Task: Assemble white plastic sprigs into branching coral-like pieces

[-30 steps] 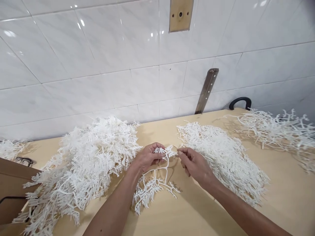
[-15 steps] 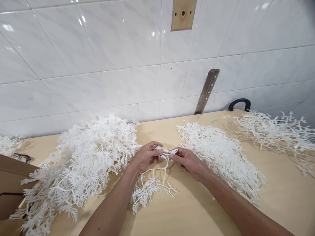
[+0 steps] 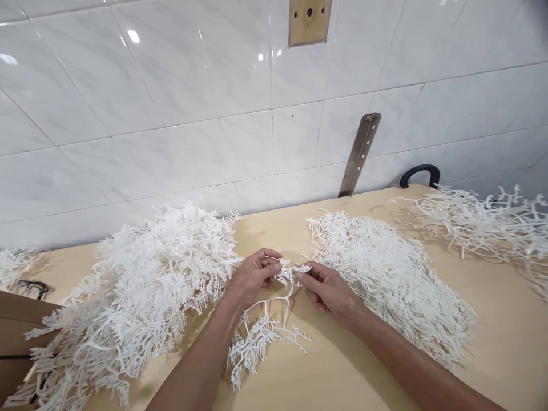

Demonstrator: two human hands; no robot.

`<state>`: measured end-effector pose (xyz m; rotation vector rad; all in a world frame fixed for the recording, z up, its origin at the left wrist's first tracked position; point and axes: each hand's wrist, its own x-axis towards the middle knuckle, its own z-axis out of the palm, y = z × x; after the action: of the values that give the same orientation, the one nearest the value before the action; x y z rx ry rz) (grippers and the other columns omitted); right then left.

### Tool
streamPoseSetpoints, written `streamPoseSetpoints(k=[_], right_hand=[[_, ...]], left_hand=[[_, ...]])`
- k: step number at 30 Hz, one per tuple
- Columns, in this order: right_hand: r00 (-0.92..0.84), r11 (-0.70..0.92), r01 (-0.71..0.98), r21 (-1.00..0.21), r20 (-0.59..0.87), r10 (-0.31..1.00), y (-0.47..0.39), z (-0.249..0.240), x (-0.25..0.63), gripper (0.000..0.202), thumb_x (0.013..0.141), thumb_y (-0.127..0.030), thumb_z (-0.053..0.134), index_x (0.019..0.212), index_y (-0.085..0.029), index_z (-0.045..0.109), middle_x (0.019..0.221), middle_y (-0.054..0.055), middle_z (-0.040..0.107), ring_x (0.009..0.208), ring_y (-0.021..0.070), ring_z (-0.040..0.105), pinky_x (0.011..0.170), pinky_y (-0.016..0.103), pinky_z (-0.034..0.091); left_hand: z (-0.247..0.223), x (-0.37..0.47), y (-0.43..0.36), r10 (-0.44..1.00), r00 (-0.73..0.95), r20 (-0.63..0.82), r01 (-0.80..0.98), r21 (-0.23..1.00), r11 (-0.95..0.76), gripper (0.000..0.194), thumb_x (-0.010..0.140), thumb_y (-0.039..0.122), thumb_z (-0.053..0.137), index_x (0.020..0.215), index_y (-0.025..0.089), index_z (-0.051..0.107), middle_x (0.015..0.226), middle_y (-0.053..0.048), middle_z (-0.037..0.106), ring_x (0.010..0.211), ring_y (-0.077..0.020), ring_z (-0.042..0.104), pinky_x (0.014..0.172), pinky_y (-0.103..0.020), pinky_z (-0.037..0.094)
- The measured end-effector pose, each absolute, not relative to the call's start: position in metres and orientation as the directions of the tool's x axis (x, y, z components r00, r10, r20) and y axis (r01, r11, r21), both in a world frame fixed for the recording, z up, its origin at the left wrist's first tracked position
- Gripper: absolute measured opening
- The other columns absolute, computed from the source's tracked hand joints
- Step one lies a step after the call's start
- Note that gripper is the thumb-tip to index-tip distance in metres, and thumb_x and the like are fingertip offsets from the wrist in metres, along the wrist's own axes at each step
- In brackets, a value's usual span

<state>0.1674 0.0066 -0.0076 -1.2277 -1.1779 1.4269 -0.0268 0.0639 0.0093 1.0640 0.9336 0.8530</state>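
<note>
My left hand (image 3: 256, 275) pinches the upper end of a white branching plastic stem (image 3: 286, 308) between thumb and fingers. Its lower twigs, some carrying fine feathery leaflets (image 3: 254, 341), hang down over the table. Just to the right, my right hand (image 3: 329, 290) is closed on a small white leafy sprig (image 3: 303, 268); whether this sprig still joins the stem I cannot tell. A big heap of white feathery sprigs (image 3: 158, 279) lies left of my hands. To the right spreads a flatter heap of fine white sprigs (image 3: 385, 265).
Bare white branched stems (image 3: 483, 222) are piled at the far right of the wooden table (image 3: 342, 365). Against the tiled wall stand a metal strip (image 3: 360, 154) and a black curved handle (image 3: 420, 170). Glasses (image 3: 32, 288) and a brown cardboard box (image 3: 25, 325) sit at left.
My fingertips hold almost the same place, with a slightly clearer gap between the pieces in the two hands. The whole view has shifted a little.
</note>
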Motion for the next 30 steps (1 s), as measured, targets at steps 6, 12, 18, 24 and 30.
streamPoseSetpoints(k=[6, 12, 18, 24, 30], right_hand=[[0.046, -0.094, -0.120, -0.988, -0.100, 0.994, 0.006, -0.015, 0.160, 0.040, 0.080, -0.058, 0.071, 0.079, -0.020, 0.056, 0.054, -0.008, 0.042, 0.042, 0.0077, 0.037, 0.037, 0.020, 0.030], [0.014, -0.060, -0.077, -0.995, -0.061, 0.998, 0.003, -0.020, 0.163, 0.036, 0.080, -0.054, 0.073, 0.084, -0.020, 0.060, 0.054, -0.007, 0.046, 0.042, 0.0083, 0.041, 0.040, 0.021, 0.032], [-0.082, -0.041, 0.097, -0.994, -0.049, 0.995, 0.000, -0.014, 0.167, 0.032, 0.080, -0.050, 0.071, 0.086, -0.020, 0.063, 0.057, -0.006, 0.049, 0.044, 0.0090, 0.042, 0.042, 0.022, 0.035], [0.022, 0.055, 0.268, -0.962, 0.063, 0.998, -0.001, -0.013, 0.168, 0.031, 0.079, -0.050, 0.071, 0.089, -0.021, 0.066, 0.068, 0.000, 0.057, 0.054, 0.0130, 0.050, 0.043, 0.023, 0.041], [0.056, -0.046, 0.130, -0.990, -0.039, 0.998, 0.003, -0.021, 0.168, 0.033, 0.080, -0.053, 0.071, 0.082, -0.021, 0.060, 0.057, -0.005, 0.056, 0.040, 0.0113, 0.051, 0.043, 0.025, 0.043]], left_hand=[[0.011, -0.028, 0.063, 0.858, 0.470, -0.204, -0.190, 0.927, 0.324, 0.042, 0.068, 0.032, 0.086, 0.102, 0.017, 0.067, 0.067, 0.005, 0.055, 0.051, -0.0032, 0.047, 0.049, -0.016, 0.033], [0.008, -0.024, 0.064, 0.901, 0.373, -0.223, -0.237, 0.916, 0.325, 0.042, 0.066, 0.031, 0.088, 0.099, 0.016, 0.067, 0.071, 0.002, 0.062, 0.050, -0.0026, 0.047, 0.048, -0.015, 0.035], [0.011, -0.025, 0.066, 0.903, 0.359, -0.235, -0.273, 0.899, 0.342, 0.043, 0.060, 0.032, 0.090, 0.093, 0.016, 0.067, 0.067, 0.004, 0.059, 0.049, -0.0039, 0.048, 0.047, -0.017, 0.035], [0.008, -0.022, 0.069, 0.948, 0.243, -0.204, -0.274, 0.924, 0.268, 0.039, 0.056, 0.030, 0.090, 0.084, 0.015, 0.067, 0.063, 0.004, 0.059, 0.051, -0.0059, 0.050, 0.051, -0.019, 0.037], [0.013, -0.014, 0.060, 0.989, 0.082, -0.123, 0.101, 0.988, 0.114, 0.021, 0.074, 0.037, 0.076, 0.079, 0.018, 0.067, 0.059, 0.002, 0.058, 0.053, -0.0115, 0.051, 0.054, -0.023, 0.038]])
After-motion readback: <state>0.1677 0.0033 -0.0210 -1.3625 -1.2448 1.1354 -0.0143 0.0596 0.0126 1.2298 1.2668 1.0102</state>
